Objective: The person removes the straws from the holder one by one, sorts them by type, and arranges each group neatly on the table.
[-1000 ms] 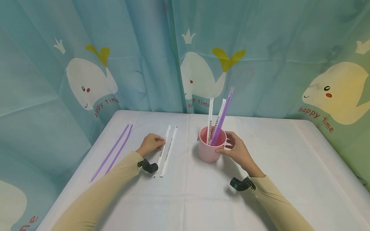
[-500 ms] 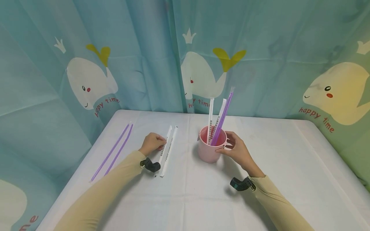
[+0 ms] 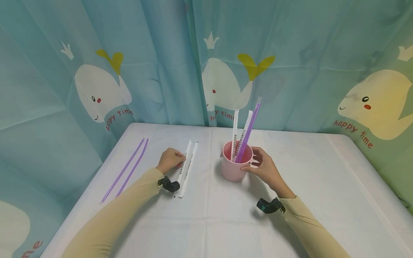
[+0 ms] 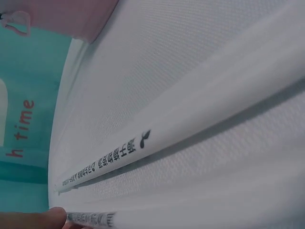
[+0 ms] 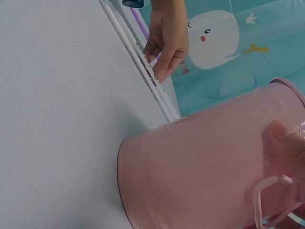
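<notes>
My left hand [image 3: 170, 159] pinches a white paper-wrapped straw [image 3: 181, 173] lying on the table. Close along its right side lies a second white paper-wrapped straw [image 3: 188, 171], which also runs across the left wrist view with dark print on its wrapper. A pink bucket [image 3: 232, 172] stands upright to the right. My right hand [image 3: 265, 168] grips it at its right side, thumb on the outer wall near the rim and the small handle [image 5: 259, 205]. Inside lean two white wrapped straws [image 3: 235, 125] and purple straws [image 3: 253, 123] in clear wrap, too close together to tell apart.
Two purple straws [image 3: 123, 170] lie side by side at the table's left. The table [image 3: 213, 225] has a white cover. Behind and beside it hangs a blue-green curtain [image 3: 167, 71] printed with whales.
My left hand has shifted slightly to the right, and the pinched straw's near end has moved closer to the straw beside it. The right hand and the bucket stay in place.
</notes>
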A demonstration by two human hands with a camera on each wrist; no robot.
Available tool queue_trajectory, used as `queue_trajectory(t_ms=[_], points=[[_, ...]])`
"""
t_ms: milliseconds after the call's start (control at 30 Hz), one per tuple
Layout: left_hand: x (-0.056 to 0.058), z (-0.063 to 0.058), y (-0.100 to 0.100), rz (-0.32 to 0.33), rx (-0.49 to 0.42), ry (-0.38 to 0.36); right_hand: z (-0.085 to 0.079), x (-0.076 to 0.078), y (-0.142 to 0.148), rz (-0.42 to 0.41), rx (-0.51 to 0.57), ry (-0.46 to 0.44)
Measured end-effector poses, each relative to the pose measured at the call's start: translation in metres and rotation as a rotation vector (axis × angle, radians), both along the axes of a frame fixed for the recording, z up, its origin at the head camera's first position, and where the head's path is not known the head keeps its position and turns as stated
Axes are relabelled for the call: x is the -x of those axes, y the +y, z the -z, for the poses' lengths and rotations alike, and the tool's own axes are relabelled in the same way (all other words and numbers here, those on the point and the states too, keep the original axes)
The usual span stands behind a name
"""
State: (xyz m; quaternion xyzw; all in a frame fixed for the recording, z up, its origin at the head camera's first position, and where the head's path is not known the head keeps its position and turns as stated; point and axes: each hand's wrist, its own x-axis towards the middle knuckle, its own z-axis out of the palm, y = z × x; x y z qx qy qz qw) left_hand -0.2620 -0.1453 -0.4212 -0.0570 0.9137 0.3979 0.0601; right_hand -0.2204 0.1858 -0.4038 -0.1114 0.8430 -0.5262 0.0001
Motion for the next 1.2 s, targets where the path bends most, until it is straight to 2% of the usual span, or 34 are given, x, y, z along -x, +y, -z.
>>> queue_trajectory(t_ms=[467, 600, 833, 1200], points=[[-0.002, 0.0, -0.005, 0.001, -0.012, -0.018, 0.0, 0.0, 0.0, 0.006, -0.005, -0.01], [-0.003, -0.003, -0.006, 0.006, -0.013, -0.013, 0.0, 0.0, 0.0, 0.008, -0.002, -0.012], [-0.002, -0.019, -0.007, 0.004, -0.082, 0.023, -0.001, 0.0, 0.0, -0.001, -0.007, -0.002], [-0.004, -0.051, -0.002, 0.098, -0.151, 0.095, -0.002, -0.001, 0.0, 0.001, -0.019, -0.006]])
